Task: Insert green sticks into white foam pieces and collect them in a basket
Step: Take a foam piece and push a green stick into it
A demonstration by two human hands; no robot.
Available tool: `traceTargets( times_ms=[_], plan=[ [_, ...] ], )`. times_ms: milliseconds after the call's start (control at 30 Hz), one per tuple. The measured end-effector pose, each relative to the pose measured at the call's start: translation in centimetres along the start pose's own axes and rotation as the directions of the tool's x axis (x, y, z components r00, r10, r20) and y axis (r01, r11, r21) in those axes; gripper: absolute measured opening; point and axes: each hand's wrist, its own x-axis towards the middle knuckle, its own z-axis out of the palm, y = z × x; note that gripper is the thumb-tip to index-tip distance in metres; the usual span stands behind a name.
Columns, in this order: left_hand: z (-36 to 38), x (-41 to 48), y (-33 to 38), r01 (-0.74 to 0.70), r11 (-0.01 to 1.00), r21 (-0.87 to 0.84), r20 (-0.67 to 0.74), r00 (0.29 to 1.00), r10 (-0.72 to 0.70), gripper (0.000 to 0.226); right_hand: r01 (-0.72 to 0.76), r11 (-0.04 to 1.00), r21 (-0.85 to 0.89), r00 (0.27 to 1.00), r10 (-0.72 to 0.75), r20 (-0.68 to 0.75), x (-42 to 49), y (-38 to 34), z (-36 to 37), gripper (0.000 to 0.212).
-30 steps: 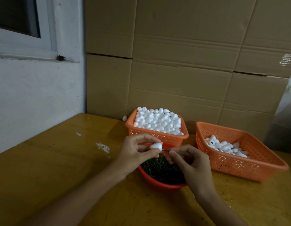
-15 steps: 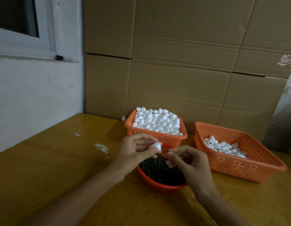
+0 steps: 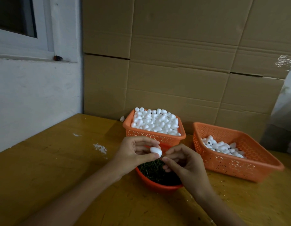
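Gap closes: right hand (image 3: 187, 163), pinching a green stick (image 3: 161, 158) of which only a sliver shows, now sits just beside the foam piece (image 3: 155, 151) pinched by left hand (image 3: 133, 154) above the red bowl (image 3: 157, 186), so insertion looks nearly complete; right basket (image 3: 239, 167) next.

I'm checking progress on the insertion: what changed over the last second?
The right hand moved left up to the foam piece, pushing the stick in out of sight. The left hand still pinches the piece. The full basket, the other basket and the bowl stayed put.
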Motion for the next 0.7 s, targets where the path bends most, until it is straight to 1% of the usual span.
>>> traceTargets(
  times_ms=[133, 367, 500, 633, 700],
  plan=[
    [-0.10, 0.12, 0.21, -0.006, 1.000, 0.016, 0.021, 1.000, 0.005, 0.029, 0.017, 1.000, -0.026, 1.000, -0.017, 0.010, 0.01, 0.13, -0.03, 0.018],
    [-0.17, 0.10, 0.17, -0.002, 1.000, 0.020, 0.021, 1.000, 0.002, 0.024, 0.006, 1.000, -0.009, 1.000, -0.006, 0.012, -0.15, 0.07, 0.01, 0.025],
    [-0.38, 0.15, 0.38, 0.021, 0.999, 0.032, 0.056, 0.998, -0.023, 0.025, 0.007, 1.000, -0.026, 1.000, -0.007, 0.016, -0.32, 0.06, 0.12, 0.026],
    [-0.45, 0.16, 0.37, 0.017, 0.999, 0.039, 0.058, 0.998, -0.019, 0.025, 0.012, 0.999, -0.051, 1.000, -0.011, 0.018, -0.30, -0.17, 0.11, 0.028],
    [-0.39, 0.16, 0.37, 0.009, 1.000, 0.026, 0.062, 0.998, -0.011, 0.031, 0.021, 0.996, -0.089, 1.000, -0.019, 0.019, -0.36, -0.13, 0.14, 0.027]
  ],
)
